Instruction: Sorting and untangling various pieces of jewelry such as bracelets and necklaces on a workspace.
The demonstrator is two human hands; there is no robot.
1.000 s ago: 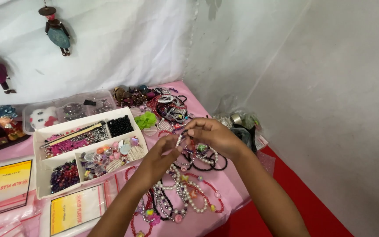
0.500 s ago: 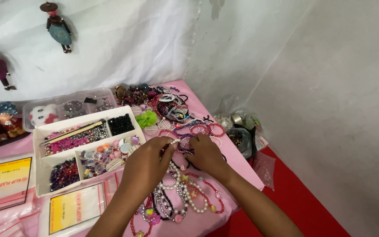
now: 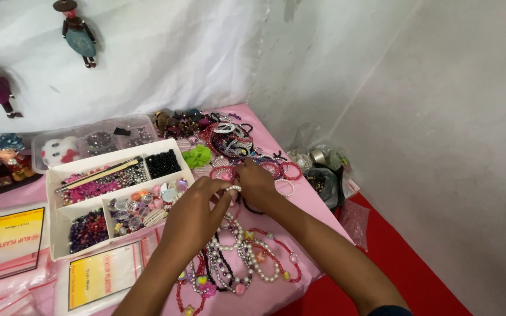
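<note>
**Both hands on a white bead strand above the bracelet pile**

Left hand (image 3: 197, 210) closed, fingertips pinching a short strand of white pearl-like beads (image 3: 233, 188). Right hand (image 3: 257, 184) just beside it, fingers curled down; its fingertips meet the same strand, though the exact grip is hidden behind the knuckles. The strand sits between the two hands, held low over the pink tabletop (image 3: 317, 216).

Directly beneath and nearer the person: a heap of beaded bracelets (image 3: 247, 257), pearl, red and black, lying on the cloth. Beyond the right hand, more bracelets (image 3: 229, 140) in a tangled pile, with a green flower-shaped piece (image 3: 197, 156) beside them.

Left of the hands: a white compartment box (image 3: 60, 231) with sorted beads, black ones in the far corner cell, purple in the near one. Clear plastic zip bags (image 3: 98, 278) with yellow labels lie in front of the box. Small dolls (image 3: 77, 35) hang on the white backdrop.
</note>
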